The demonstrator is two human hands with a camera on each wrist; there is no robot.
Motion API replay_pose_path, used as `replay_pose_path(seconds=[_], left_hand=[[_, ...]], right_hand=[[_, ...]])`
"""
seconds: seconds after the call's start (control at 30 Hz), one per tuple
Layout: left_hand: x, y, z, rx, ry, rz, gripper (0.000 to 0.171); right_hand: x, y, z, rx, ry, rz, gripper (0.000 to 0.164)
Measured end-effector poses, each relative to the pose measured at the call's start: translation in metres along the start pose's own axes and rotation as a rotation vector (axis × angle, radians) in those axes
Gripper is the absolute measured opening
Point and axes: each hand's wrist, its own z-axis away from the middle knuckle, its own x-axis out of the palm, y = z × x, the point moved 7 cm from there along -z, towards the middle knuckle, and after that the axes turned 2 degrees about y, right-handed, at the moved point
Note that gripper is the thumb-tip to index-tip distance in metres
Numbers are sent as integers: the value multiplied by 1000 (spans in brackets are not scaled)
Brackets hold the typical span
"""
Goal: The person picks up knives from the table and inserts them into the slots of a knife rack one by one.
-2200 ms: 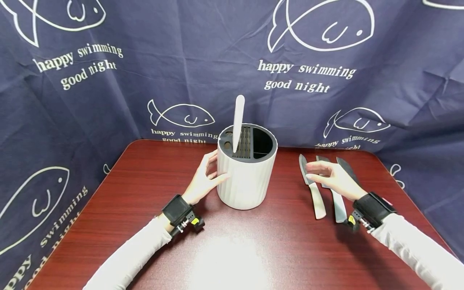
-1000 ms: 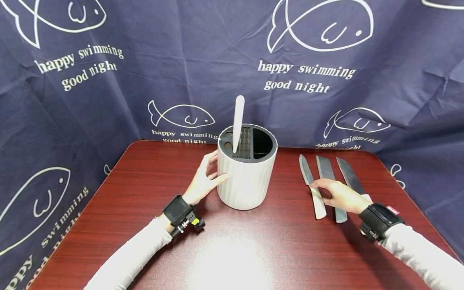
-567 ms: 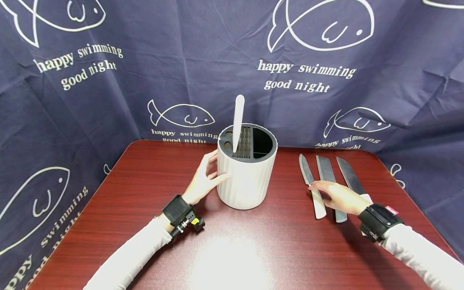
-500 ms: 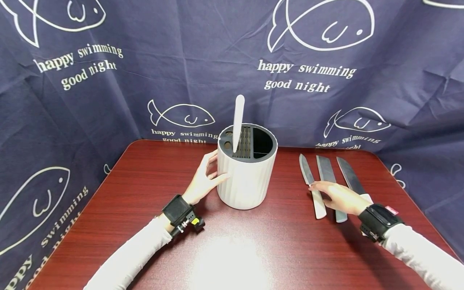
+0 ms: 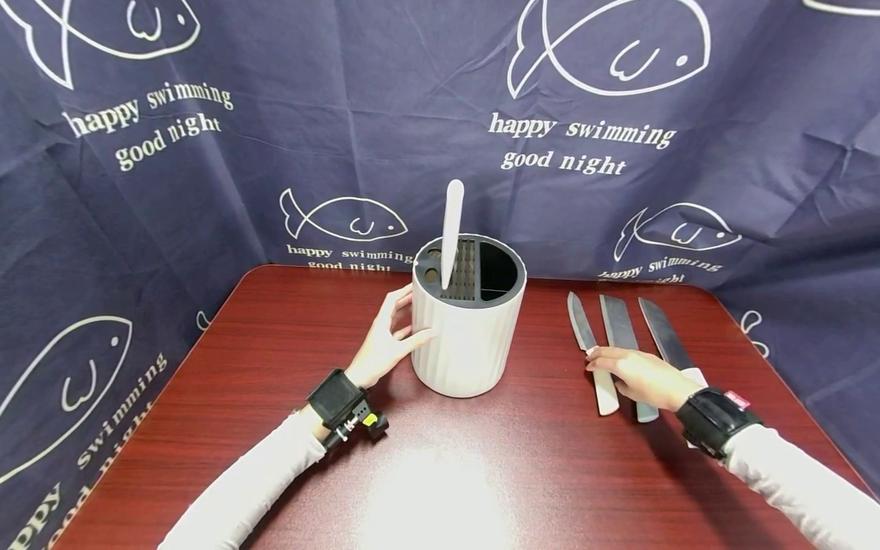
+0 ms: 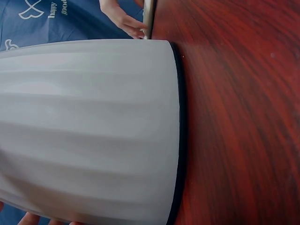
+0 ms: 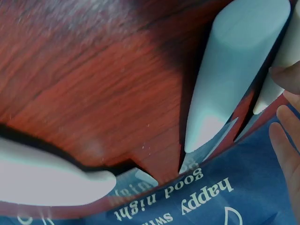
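A white ribbed knife holder [image 5: 464,347] stands upright with a dark slotted top. My left hand [image 5: 385,340] grips its left side, thumb across the front and fingers round the back. A white-handled utensil [image 5: 451,229] stands in the holder's top, its lower part hidden. At the right lie several knives side by side, blades pointing away. My right hand [image 5: 639,374] pinches the pale handle of the leftmost knife [image 5: 605,391], near the blade. Under that hand lies a cleaver [image 5: 620,325] with a grey-blue handle [image 7: 234,70]. Rightmost is a broad knife [image 5: 663,332] with a white handle [image 7: 51,176].
The reddish wooden table [image 5: 454,466] carries all of these. A blue cloth [image 5: 412,114] with fish drawings hangs behind and around its back and sides. The holder has a wide dark compartment [image 5: 498,269] on its right and round holes on its left.
My right hand came down and back from above the blades onto the leftmost knife's handle, and its fingers have since closed in there. The left hand and the holder stay still.
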Motion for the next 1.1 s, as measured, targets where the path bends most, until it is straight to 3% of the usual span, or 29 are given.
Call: replay_pose_path(seconds=[0.33,0.7,1.1], left_hand=[[0,-1,0,14,-1,7,76],[0,-1,0,13,-4,25,75],[-1,-3,-1,12,-2,15,75]], right_hand=[[4,-4,3,-86,64,79,43],[10,-10,6,-136,-64,216,43],[9,-10,4,-164,-12,217,43]])
